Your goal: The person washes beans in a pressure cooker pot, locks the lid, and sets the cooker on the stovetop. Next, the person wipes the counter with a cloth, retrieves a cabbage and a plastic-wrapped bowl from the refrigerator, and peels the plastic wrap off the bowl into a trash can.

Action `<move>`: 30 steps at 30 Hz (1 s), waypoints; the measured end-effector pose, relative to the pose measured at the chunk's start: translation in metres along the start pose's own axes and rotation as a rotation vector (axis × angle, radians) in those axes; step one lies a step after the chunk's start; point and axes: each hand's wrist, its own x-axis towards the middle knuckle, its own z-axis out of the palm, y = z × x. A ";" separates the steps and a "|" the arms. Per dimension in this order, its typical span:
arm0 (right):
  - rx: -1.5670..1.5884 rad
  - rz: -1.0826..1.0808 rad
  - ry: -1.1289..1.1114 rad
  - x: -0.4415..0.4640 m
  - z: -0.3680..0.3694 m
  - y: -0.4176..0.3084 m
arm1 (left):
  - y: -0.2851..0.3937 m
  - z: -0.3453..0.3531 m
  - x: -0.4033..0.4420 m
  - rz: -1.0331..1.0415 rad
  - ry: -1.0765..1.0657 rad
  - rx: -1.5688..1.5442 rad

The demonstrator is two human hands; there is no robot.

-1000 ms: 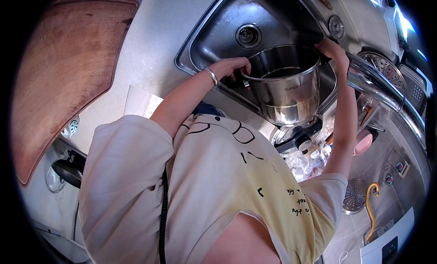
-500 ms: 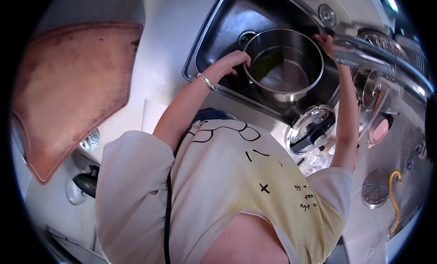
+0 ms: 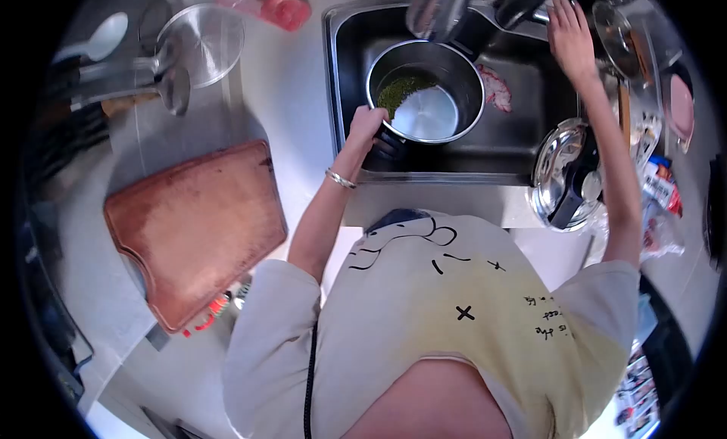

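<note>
1 pot [image 3: 435, 115], handle axis diagonal; left hand [image 3: 366, 126] nearer, gripping near handle [image 3: 392, 142]. Right hand [image 3: 572, 42] well apart, by faucet [image 3: 441, 11]; grip unclear.

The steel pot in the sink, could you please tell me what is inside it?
Inside the steel pot, small green grains lie toward the far left, with the shiny bottom showing beside them. Whatever is beneath the grains is covered.

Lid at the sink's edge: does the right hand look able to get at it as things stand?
Probably yes: the lid lies with its dark handle uncovered, and the right hand, stretched beyond it, would likely only need drawing back.
</note>
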 end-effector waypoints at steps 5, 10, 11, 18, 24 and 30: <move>-0.141 0.013 -0.587 0.010 -0.017 0.018 | 0.001 0.010 -0.009 -0.068 -0.047 -0.070; -0.061 0.154 -0.618 -0.011 0.060 0.029 | 0.007 0.020 -0.017 -0.052 -0.053 -0.090; -0.020 0.182 -0.567 -0.015 0.066 0.029 | 0.012 0.020 -0.019 -0.040 -0.048 -0.083; 0.452 0.410 -0.291 -0.011 -0.035 0.001 | 0.033 0.021 -0.019 0.064 -0.035 -0.052; 1.144 0.870 -0.538 -0.038 -0.002 -0.072 | 0.037 0.028 -0.014 0.059 -0.065 -0.058; 1.320 1.152 -0.600 -0.022 0.008 -0.084 | 0.033 0.038 -0.017 0.126 -0.075 0.015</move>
